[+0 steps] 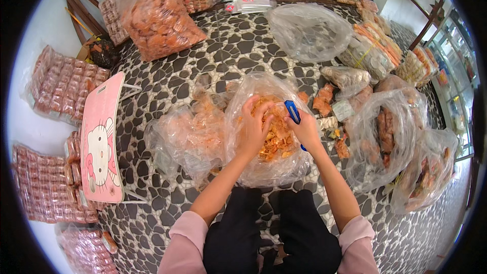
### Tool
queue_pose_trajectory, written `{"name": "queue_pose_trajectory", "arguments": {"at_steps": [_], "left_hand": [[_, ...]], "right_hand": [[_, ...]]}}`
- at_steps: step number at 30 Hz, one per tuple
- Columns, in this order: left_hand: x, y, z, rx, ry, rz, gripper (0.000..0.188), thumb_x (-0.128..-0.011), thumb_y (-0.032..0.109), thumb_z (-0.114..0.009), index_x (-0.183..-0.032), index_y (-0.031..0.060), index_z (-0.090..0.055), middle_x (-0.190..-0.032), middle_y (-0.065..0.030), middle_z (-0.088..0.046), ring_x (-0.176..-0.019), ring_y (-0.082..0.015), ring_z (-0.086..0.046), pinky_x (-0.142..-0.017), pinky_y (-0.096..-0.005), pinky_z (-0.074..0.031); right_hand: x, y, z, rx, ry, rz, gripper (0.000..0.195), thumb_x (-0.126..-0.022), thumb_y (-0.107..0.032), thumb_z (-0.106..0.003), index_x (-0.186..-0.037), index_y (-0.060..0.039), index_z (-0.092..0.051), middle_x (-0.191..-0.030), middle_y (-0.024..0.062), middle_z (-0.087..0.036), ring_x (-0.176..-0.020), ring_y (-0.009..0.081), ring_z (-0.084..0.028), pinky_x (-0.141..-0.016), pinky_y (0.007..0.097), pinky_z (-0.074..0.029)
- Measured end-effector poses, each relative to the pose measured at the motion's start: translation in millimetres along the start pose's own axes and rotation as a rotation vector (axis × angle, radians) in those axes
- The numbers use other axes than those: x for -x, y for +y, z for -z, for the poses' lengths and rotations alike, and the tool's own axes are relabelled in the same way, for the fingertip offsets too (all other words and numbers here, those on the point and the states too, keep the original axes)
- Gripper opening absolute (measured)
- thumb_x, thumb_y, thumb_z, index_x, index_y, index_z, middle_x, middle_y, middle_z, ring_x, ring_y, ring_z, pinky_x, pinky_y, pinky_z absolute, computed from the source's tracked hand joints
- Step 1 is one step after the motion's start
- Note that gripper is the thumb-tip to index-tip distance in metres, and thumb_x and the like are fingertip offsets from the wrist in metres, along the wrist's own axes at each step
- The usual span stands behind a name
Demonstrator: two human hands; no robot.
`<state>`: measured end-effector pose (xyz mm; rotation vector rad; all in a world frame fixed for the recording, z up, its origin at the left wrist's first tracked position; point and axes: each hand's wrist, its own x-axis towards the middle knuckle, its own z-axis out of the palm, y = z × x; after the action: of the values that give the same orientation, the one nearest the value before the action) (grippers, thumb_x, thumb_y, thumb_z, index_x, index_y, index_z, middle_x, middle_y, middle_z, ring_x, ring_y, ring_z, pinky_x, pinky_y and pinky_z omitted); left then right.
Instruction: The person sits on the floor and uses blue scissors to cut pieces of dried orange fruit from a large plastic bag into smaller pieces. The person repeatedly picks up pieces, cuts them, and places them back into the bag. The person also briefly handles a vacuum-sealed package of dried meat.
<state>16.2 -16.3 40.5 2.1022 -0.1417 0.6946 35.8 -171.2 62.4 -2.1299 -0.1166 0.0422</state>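
A large clear plastic bag (pixel 251 171) stands wide at its mouth between my knees and holds orange, chip-like food pieces (pixel 274 142). Over the left part of its contents is my left hand (pixel 255 125), fingers spread and curved; whether the fingertips touch a small piece or film cannot be told. My right hand (pixel 304 127) is closed around a blue utility knife (pixel 292 112), which points up and away from me above the bag's right side. Directly left of this bag lies crumpled clear plastic (pixel 190 133) with pale orange pieces inside.
A pink folding table (pixel 101 140) stands on its side at the left. Bags of packed snacks (pixel 70 83) line the left wall. Opened plastic bags (pixel 380 140) and loose orange packets (pixel 323 100) lie on the right. A big bag of orange snacks (pixel 159 23) and an empty-looking plastic bag (pixel 310 32) are farther off.
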Motion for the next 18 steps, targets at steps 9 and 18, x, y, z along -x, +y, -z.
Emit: {"name": "queue_pose_trajectory", "arguments": {"at_steps": [9, 18], "left_hand": [[-12.1, -25.8, 16.7, -0.247, -0.349, -0.527, 0.023, -0.069, 0.016, -0.070, -0.091, 0.0160, -0.065, -0.110, -0.0034, -0.048, -0.109, -0.0265, -0.041, -0.093, -0.0404, -0.037], [15.0, -48.6, 34.7, -0.128, -0.426, -0.446, 0.018, -0.073, 0.021, -0.069, -0.078, 0.0070, -0.058, -0.107, -0.0053, -0.048, -0.102, -0.0278, -0.045, -0.087, -0.0378, -0.039]], "right_hand": [[-2.8, 7.1, 7.3, 0.043, -0.043, 0.053, 0.017, -0.076, -0.014, -0.062, -0.085, 0.0007, -0.060, -0.062, 0.0157, -0.058, -0.056, 0.0281, -0.057, -0.057, 0.0358, -0.044], [-13.7, 61.9, -22.1, 0.269, 0.057, -0.038, 0.019, -0.072, -0.018, -0.062, -0.072, 0.0007, -0.059, -0.065, 0.0209, -0.058, -0.062, 0.0368, -0.058, -0.059, 0.0419, -0.046]]}}
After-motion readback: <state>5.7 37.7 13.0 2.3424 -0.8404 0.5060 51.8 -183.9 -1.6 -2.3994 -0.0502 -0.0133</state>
